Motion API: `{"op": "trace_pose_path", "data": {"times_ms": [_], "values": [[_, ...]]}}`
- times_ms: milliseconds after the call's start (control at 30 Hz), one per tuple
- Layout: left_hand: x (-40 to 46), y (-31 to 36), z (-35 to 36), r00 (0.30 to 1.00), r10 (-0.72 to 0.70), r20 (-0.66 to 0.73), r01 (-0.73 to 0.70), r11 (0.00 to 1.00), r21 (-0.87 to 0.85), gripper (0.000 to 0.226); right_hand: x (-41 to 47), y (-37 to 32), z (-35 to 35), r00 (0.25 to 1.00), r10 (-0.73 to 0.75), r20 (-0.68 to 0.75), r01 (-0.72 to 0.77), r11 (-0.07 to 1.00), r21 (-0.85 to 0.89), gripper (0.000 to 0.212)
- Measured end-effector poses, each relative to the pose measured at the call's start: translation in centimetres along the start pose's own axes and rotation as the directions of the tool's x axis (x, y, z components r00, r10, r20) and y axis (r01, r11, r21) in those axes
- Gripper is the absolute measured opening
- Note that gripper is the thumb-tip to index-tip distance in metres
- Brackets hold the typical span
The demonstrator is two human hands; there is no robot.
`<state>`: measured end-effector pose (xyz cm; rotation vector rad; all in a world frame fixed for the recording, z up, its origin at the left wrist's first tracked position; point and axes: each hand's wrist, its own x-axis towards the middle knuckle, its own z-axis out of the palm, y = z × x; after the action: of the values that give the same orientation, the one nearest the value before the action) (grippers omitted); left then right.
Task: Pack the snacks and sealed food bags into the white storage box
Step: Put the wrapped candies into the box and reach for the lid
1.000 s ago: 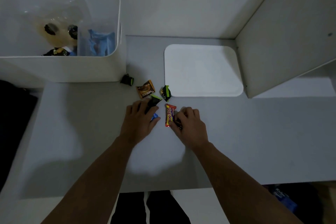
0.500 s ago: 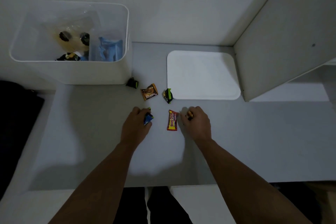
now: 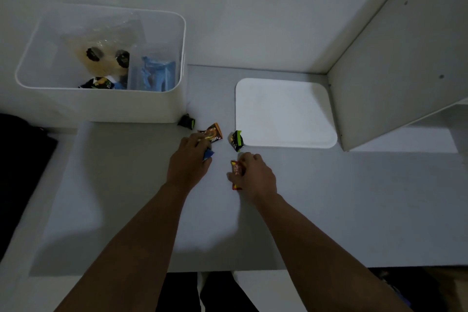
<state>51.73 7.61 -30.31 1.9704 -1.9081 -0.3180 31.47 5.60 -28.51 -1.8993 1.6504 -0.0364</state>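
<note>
The white storage box [image 3: 131,106] stands at the back left and holds clear sealed bags, a blue packet [image 3: 158,76] and a dark snack. On the grey table, my left hand [image 3: 188,161] is closed on a small blue snack [image 3: 208,154], its fingertips touching the orange-brown snack packet [image 3: 214,133]. My right hand [image 3: 254,176] grips the red snack bar [image 3: 236,172] on the table. One black-and-green snack [image 3: 237,140] lies just ahead of my right hand. Another black-and-green snack [image 3: 187,121] lies against the box's front corner.
A flat white lid [image 3: 283,114] lies on the table to the right of the snacks. A white panel [image 3: 395,71] rises at the right. A dark object [image 3: 22,159] sits off the table's left edge.
My left hand moved forward to the orange-brown packet, still holding the blue snack. My right hand shifted left and closed on the red snack bar. The view tilted, bringing the box further in.
</note>
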Motion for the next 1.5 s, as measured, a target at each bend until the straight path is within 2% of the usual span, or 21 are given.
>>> {"op": "trace_pose_path", "data": {"times_ms": [133, 233, 333, 400, 500, 567, 667, 767, 867, 1000, 1100, 1300, 1500], "values": [[3.6, -0.2, 0.2, 0.990, 0.140, 0.016, -0.141, 0.989, 0.047, 0.040, -0.2, -0.1, 0.3, 0.997, -0.069, -0.038, 0.070, 0.997, 0.023, 0.039], [4.2, -1.1, 1.1, 0.965, 0.240, 0.104, -0.246, 0.968, 0.050, 0.044, -0.2, 0.1, 0.3, 0.997, -0.044, -0.060, 0.053, 0.986, 0.155, 0.034], [3.7, -1.0, 1.3, 0.977, 0.176, 0.119, -0.178, 0.984, 0.007, 0.039, 0.7, -0.5, -0.5, 0.991, 0.003, -0.133, 0.038, 0.952, 0.303, 0.031], [3.7, -0.7, 1.2, 0.987, 0.119, 0.107, -0.120, 0.993, -0.003, 0.034, 1.7, -1.1, -1.4, 0.980, -0.002, -0.200, 0.060, 0.957, 0.282, 0.030], [3.5, -1.1, 0.7, 0.996, 0.045, 0.074, -0.040, 0.997, -0.068, 0.032, 3.2, -2.4, -2.6, 0.972, -0.022, -0.233, 0.079, 0.968, 0.237, 0.040], [3.4, -1.6, 0.3, 1.000, 0.013, 0.027, -0.011, 0.997, -0.078, 0.033, 4.0, -3.0, -3.1, 0.979, -0.036, -0.199, 0.066, 0.987, 0.145, 0.050], [3.4, -2.6, 0.0, 1.000, -0.020, -0.023, 0.019, 0.997, -0.072, 0.048, 5.0, -3.3, -3.3, 0.993, -0.057, -0.102, 0.057, 0.998, 0.002, 0.058], [3.7, -3.4, 0.1, 0.994, -0.105, 0.024, 0.105, 0.994, 0.017, 0.065, 5.4, -3.5, -2.7, 0.994, -0.102, -0.045, 0.096, 0.989, -0.116, 0.054], [4.1, -3.5, 0.2, 0.977, -0.186, 0.102, 0.183, 0.982, 0.038, 0.064, 5.6, -3.6, -1.8, 0.990, -0.137, -0.026, 0.130, 0.973, -0.193, 0.045], [3.8, -3.2, -0.3, 0.989, -0.120, 0.082, 0.105, 0.981, 0.165, 0.052, 5.4, -3.6, -1.1, 0.984, -0.176, -0.011, 0.168, 0.957, -0.234, 0.042], [3.0, -3.1, -0.4, 0.996, -0.091, 0.013, 0.086, 0.973, 0.214, 0.044, 5.0, -3.6, -0.7, 0.983, -0.183, -0.015, 0.176, 0.959, -0.222, 0.034], [1.4, -3.7, 0.5, 0.998, -0.051, -0.026, 0.057, 0.950, 0.306, 0.070, 3.9, -2.6, 0.0, 0.985, -0.166, -0.036, 0.158, 0.971, -0.177, 0.026], [0.3, -2.0, 0.5, 0.997, -0.081, 0.017, 0.076, 0.974, 0.214, 0.030, 2.7, -1.6, 0.1, 0.988, -0.151, -0.039, 0.143, 0.978, -0.152, 0.030]]}}
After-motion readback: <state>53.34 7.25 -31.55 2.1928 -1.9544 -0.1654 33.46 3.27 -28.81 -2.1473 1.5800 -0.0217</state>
